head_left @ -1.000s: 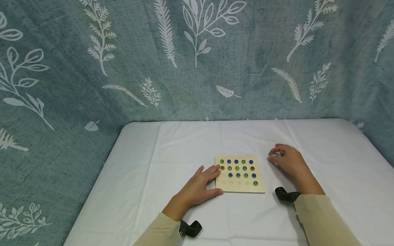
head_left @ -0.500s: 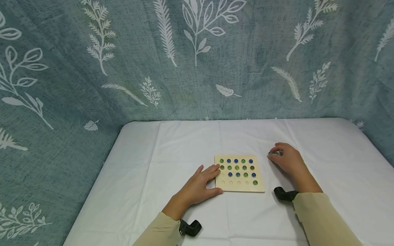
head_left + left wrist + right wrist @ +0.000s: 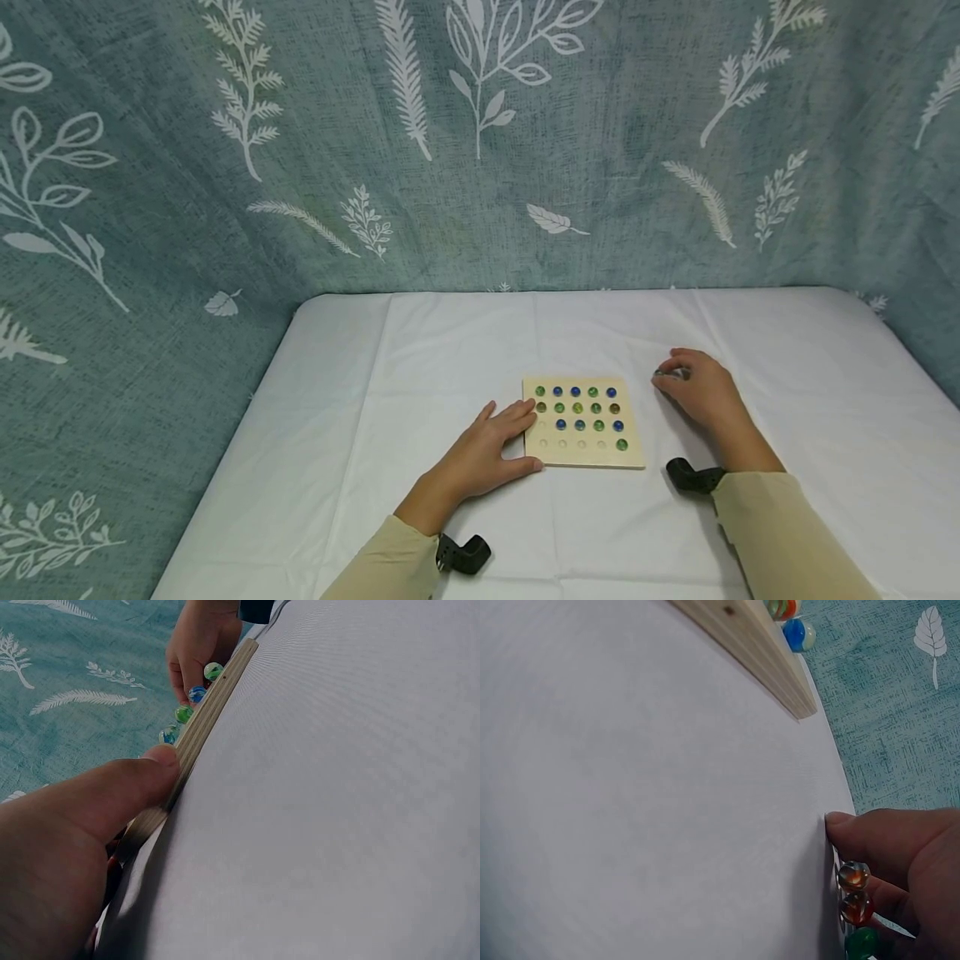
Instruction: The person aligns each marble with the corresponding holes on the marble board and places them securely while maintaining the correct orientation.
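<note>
My left hand (image 3: 483,457) lies with spread, straight fingers along the left edge of a pale wooden marble board (image 3: 633,450); its thumb (image 3: 154,776) touches the edge. Glass marbles fill the two far rows of hollows and most of the third; in the near row a green marble (image 3: 622,445) sits at the right end, beside bare hollows. Right of the board, my right hand (image 3: 705,392) is low on the cloth, thumb and fingers curled round several loose marbles. In the right wrist view these include an orange marble (image 3: 853,875) and a green marble (image 3: 862,943).
A white cloth (image 3: 420,358) covers the table, with light creases. A blue-green leaf-patterned curtain (image 3: 337,125) hangs behind it and at the sides. Black wrist cameras sit below each hand, the left camera (image 3: 463,555) and the right camera (image 3: 693,477).
My right hand's fingers have drawn slightly closer round the loose marbles, the hand shifting a little. The left hand and the marbles on the board stay as they were.
</note>
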`<state>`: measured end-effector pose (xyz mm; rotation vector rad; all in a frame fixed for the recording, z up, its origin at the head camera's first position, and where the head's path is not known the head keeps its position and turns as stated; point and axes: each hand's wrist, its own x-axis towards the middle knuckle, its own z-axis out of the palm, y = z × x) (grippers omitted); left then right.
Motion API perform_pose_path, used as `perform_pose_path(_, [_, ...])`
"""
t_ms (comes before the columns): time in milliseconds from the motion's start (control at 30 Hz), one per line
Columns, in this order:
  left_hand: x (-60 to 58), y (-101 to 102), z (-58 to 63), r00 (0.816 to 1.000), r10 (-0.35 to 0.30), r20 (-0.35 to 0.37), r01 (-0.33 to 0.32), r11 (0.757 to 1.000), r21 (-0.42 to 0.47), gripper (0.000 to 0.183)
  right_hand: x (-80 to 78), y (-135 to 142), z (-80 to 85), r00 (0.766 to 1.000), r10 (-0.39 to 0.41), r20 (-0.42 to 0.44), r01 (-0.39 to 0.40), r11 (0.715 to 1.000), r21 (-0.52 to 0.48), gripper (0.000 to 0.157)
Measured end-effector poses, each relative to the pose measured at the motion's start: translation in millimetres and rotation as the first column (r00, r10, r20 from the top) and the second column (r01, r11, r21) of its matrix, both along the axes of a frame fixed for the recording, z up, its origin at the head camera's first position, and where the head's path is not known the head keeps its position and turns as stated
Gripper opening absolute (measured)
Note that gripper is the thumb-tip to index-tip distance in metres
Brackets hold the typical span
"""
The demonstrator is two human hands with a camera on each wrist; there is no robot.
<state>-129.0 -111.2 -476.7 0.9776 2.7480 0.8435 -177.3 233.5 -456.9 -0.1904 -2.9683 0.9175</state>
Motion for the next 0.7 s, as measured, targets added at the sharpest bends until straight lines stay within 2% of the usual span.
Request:
perform_pose_path(300, [0.7,0,2.7,1.0,0.008,0.008,-0.008,1.0,0.003,0.074,-1.9,2,1.6,0.999,-0.025,0.037,0.026,0.999,-0.031,0.027])
perform_pose_path(500, [0.4,0,2.4,1.0,0.005,0.005,-0.005,1.0,-0.005,0.074,1.4,-1,3.8,0.999,-0.034,0.027,0.036,0.997,-0.069,0.027])
perform_pose_path(700, [0.5,0,4.0,1.0,0.001,0.003,-0.001,1.0,0.001,0.073,5.7,-16,13.0,1.0,0.019,-0.014,-0.021,0.996,-0.086,0.029])
